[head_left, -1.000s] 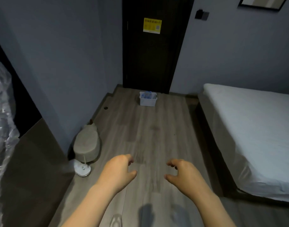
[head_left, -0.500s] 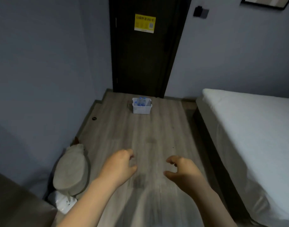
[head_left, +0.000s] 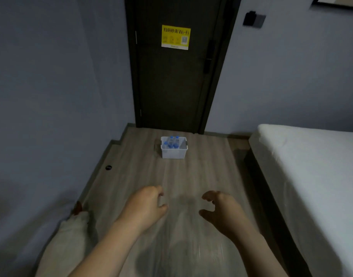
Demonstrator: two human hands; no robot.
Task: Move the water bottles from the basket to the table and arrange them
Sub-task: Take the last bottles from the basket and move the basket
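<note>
Hands (head_left: 183,208) empty, basket (head_left: 173,152) nearer than before

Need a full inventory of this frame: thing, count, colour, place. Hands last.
basket: 1, white, on the floor in front of the door
water bottles: several, exact count unclear, clear with blue caps, upright inside the basket
door: 1, dark, closed, centre of the far wall
sign: 1, yellow, stuck on the upper door
wall fixture: 1, black and grey, on the wall right of the door
bed: 1, white cover on a dark base, right side
floor: wood-look grey-brown, between wall and bed
beige object: 1, blurred, on the floor by the left wall
small dark disc: 1, on the floor near the left wall
picture frame: 1, dark edge, top right, mostly cut off
left hand: empty, fingers curled, lower centre
right hand: empty, fingers curled, lower centre
</note>
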